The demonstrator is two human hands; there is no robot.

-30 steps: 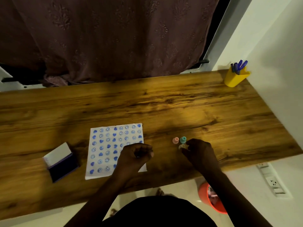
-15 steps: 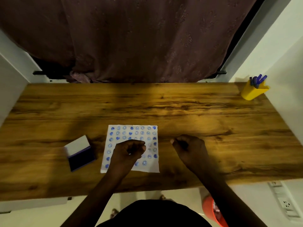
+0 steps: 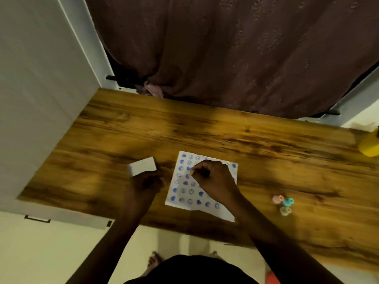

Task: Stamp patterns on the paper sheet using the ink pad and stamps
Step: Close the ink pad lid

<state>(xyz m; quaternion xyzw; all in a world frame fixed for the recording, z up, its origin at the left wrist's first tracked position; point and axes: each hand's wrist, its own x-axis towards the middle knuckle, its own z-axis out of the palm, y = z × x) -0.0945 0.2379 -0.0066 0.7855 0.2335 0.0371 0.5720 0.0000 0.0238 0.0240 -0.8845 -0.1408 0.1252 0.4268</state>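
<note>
Paper sheet [image 3: 207, 193] lies flat near the table's [image 3: 266, 152] front edge, long axis running front to back, tilted slightly. Right hand [image 3: 213, 178] rests on it, fingers curled; contents indeterminable. Left hand [image 3: 144, 186] covers the ink pad [image 3: 142, 167], grip unclear. Three stamps [image 3: 284, 204] stand well right.

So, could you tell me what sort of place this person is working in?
Probably a room at home: a wooden desk set against a white wall, with a dark curtain hanging behind it and a yellow pen holder at one end.
</note>
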